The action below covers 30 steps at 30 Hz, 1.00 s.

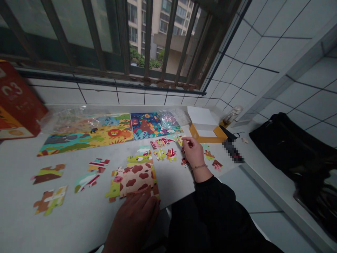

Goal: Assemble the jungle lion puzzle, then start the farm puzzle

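Observation:
A partly joined puzzle (pixel 138 175) shows a brown-spotted cow on the white table (pixel 86 218). My left hand (pixel 135 214) rests on its lower edge, fingers close together and bent; whether they grip a piece cannot be made out. Beyond and to the right, my right hand (pixel 193 151) hovers over loose pieces with thumb and index finger pinched near a small piece, too hidden to name. Barn pieces (pixel 171 154) lie between the hands. More loose pieces (pixel 51 198) are scattered at the left, and others (pixel 209 154) lie right of my right hand.
Two picture sheets (pixel 105 131) lie at the back, partly under clear plastic wrapping (pixel 76 117). An open yellow-and-white box (pixel 207 131) stands behind my right hand. A red box (pixel 18 102) is at the far left, a black bag (pixel 279 140) at the right.

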Each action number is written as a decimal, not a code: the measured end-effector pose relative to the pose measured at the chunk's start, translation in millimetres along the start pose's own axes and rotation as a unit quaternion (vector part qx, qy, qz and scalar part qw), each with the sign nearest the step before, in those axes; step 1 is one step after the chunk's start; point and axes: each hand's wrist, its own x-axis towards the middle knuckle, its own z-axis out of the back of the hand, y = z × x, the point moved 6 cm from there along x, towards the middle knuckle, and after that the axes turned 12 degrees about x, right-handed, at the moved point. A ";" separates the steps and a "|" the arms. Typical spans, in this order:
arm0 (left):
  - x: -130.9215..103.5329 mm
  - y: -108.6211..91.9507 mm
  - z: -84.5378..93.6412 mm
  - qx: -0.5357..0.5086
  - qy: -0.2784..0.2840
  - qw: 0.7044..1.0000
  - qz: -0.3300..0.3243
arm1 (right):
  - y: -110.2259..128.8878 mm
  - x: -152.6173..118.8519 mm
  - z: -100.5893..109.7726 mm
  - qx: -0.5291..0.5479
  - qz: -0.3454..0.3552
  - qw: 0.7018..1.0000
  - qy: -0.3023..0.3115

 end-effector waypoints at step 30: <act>8.4 -6.0 10.7 0.000 -0.028 0.999 0.020 | 61.7 -146.9 -37.1 -0.242 0.156 0.920 0.265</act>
